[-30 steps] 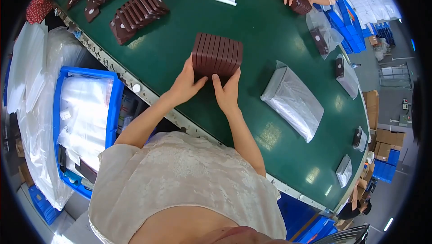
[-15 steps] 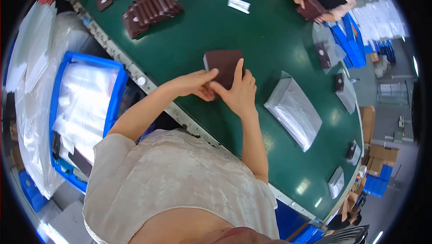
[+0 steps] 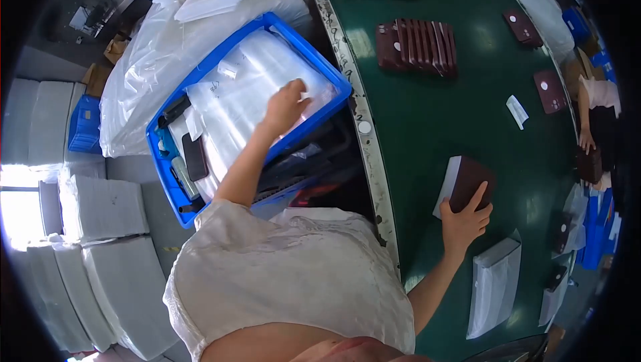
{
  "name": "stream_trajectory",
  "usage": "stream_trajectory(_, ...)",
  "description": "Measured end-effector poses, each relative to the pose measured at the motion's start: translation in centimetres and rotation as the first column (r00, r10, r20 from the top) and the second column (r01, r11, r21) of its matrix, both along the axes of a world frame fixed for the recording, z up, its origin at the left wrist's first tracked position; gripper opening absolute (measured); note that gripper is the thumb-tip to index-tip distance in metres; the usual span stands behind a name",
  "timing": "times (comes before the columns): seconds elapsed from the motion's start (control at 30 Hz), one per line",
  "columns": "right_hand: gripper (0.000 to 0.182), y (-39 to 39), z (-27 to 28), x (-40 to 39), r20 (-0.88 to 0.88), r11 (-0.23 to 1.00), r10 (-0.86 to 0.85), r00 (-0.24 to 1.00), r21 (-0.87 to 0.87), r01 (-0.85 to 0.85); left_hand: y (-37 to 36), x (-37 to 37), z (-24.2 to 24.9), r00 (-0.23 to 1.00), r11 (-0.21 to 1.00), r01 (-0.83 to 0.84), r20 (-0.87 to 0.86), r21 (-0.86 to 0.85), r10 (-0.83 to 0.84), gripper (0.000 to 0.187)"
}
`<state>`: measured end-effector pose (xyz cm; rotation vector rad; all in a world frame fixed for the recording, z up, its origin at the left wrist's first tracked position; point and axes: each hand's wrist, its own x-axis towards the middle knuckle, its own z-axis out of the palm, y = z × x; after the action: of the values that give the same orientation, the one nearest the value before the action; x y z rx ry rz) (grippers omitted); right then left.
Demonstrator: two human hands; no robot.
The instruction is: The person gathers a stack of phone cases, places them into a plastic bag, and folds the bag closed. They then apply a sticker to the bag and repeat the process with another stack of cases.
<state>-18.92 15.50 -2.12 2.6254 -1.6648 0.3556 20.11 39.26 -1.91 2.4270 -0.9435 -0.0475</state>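
Observation:
My left hand (image 3: 286, 108) is over the clear plastic bags (image 3: 250, 81) stacked in a blue bin (image 3: 337, 88). Its thumb and fingers are apart, and nothing shows between them. On the green table, my right hand (image 3: 465, 225) grips a thick brown-covered book (image 3: 472, 185) near its lower edge, with the thumb on one side and fingers across the cover. The book's pale page edge faces left. A white-wrapped block in a clear bag (image 3: 494, 288) lies just beyond my right wrist.
Rows of brown-covered items (image 3: 417, 48) lie at the table's far end. A white paper slip (image 3: 517, 112) and single brown pieces (image 3: 550, 91) lie to the right. A phone (image 3: 195, 158) is in the bin. Across the table, another person's hand (image 3: 586, 140) touches a brown piece.
My left hand has left the book and moved left to above the bags in the bin. My right hand stays on the book. The view has turned toward the bin.

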Motion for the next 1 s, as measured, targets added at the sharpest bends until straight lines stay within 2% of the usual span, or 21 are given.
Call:
stream_trajectory(0.07, 0.102, 0.0, 0.2, -0.1, -0.005, 1.000, -0.007, 1.000, 0.013, 0.007, 5.8, 4.0, -5.1, 0.979, 0.933, -0.068, 0.204, 0.353, -0.006, 0.024)
stream_trajectory(0.1, 0.102, 0.0, 0.1, -0.1, -0.007, 1.000, -0.007, 1.000, 0.012, 0.007, 6.4, 4.8, -5.2, 0.979, 0.933, -0.067, 0.202, 0.353, -0.006, 0.024)
stream_trajectory(0.2, 0.102, 0.1, 0.0, -0.4, 0.002, 1.000, 0.000, 1.000, 0.008, 0.000, 7.6, 6.2, -5.8, 0.999, 0.978, 0.026, 0.037, 0.207, -0.034, 0.021)
stream_trajectory(0.23, 0.102, 0.1, 0.1, -0.4, -0.002, 1.000, 0.005, 1.000, 0.009, -0.005, 8.0, 6.7, -6.5, 0.999, 0.978, 0.022, 0.033, 0.207, -0.030, 0.021)
stream_trajectory(0.33, 0.103, 0.1, 0.6, -0.3, -0.020, 0.999, -0.006, 1.000, 0.048, 0.007, 8.7, 8.5, -8.8, 0.987, 0.990, -0.061, 0.143, -0.130, 0.080, 0.018)
stream_trajectory(0.37, 0.103, 0.0, 0.8, -0.3, -0.016, 0.999, -0.007, 1.000, 0.047, 0.008, 8.7, 9.0, -8.3, 0.986, 0.989, -0.060, 0.146, -0.132, 0.079, 0.018)
stream_trajectory(0.43, 0.104, -0.2, 1.0, -0.3, -0.027, 0.996, -0.008, 1.000, 0.088, 0.011, 8.0, 9.5, -5.1, 0.950, 0.881, -0.227, -0.292, -0.414, 0.108, 0.014)
stream_trajectory(0.47, 0.104, -0.3, 1.1, -0.4, -0.035, 0.994, -0.007, 0.999, 0.105, 0.011, 7.6, 9.4, -3.3, 0.866, 0.790, -0.347, -0.497, -0.506, 0.062, 0.013)
stream_trajectory(0.5, 0.104, -0.4, 1.2, -0.5, -0.036, 0.995, -0.007, 0.999, 0.099, 0.010, 6.2, 7.3, 1.1, 0.791, 0.799, -0.316, -0.607, -0.511, -0.075, 0.015)
stream_trajectory(0.53, 0.103, -0.3, 1.2, -0.5, -0.035, 0.994, -0.020, 0.999, 0.102, 0.023, 4.3, 4.5, 6.1, 0.689, 0.803, -0.289, -0.696, -0.521, -0.204, 0.019)
stream_trajectory(0.6, 0.101, -0.4, 1.0, -0.7, -0.024, 0.993, -0.053, 0.998, 0.102, 0.055, 1.6, 1.4, 11.5, 0.415, 0.717, -0.308, -0.766, -0.625, -0.490, 0.018)
stream_trajectory(0.63, 0.101, -0.6, 0.9, -1.1, -0.021, 0.994, -0.065, 0.998, 0.089, 0.066, 0.1, 0.0, 12.9, 0.411, 0.712, -0.298, -0.759, -0.635, -0.505, 0.018)
stream_trajectory(0.67, 0.101, -1.0, 0.9, -1.9, 0.171, 0.973, -0.028, 0.985, 0.232, -0.012, -1.7, -1.5, 14.0, 0.362, 0.699, -0.229, -0.726, -0.678, -0.585, 0.018)
stream_trajectory(0.73, 0.100, -1.8, 1.4, -4.5, 0.535, 0.879, -0.051, 0.843, 0.425, -0.217, -5.8, -4.2, 13.8, 0.264, 0.670, -0.132, -0.678, -0.730, -0.686, 0.018)
stream_trajectory(0.77, 0.100, -1.3, 2.3, -5.3, 0.526, 0.895, -0.089, 0.846, 0.415, -0.164, -8.1, -5.7, 13.0, 0.244, 0.687, -0.041, -0.674, -0.726, -0.697, 0.017)
stream_trajectory(0.8, 0.103, -0.3, 3.5, -5.5, 0.735, 0.794, -0.205, 0.646, 0.511, -0.329, -10.5, -7.4, 12.0, 0.216, 0.694, 0.054, -0.670, -0.718, -0.710, 0.017)
stream_trajectory(0.83, 0.105, 0.6, 4.6, -5.9, 0.854, 0.692, -0.348, 0.388, 0.513, -0.508, -12.9, -9.2, 11.0, 0.181, 0.689, 0.151, -0.666, -0.708, -0.724, 0.016)
stream_trajectory(0.87, 0.105, 1.1, 5.5, -7.0, 0.849, 0.731, -0.366, 0.382, 0.516, -0.446, -15.2, -11.2, 9.9, 0.114, 0.670, 0.182, -0.661, -0.720, -0.741, 0.016)
stream_trajectory(0.97, 0.111, 3.1, 7.5, -10.7, 0.893, 0.798, -0.391, 0.222, 0.449, -0.402, -20.6, -17.7, 7.1, 0.214, 0.526, 0.492, -0.489, -0.694, -0.846, 0.015)
stream_trajectory(1.0, 0.111, 4.1, 7.5, -12.4, 0.891, 0.822, -0.401, 0.215, 0.453, -0.344, -21.5, -19.6, 6.6, 0.153, 0.493, 0.509, -0.490, -0.705, -0.858, 0.015)
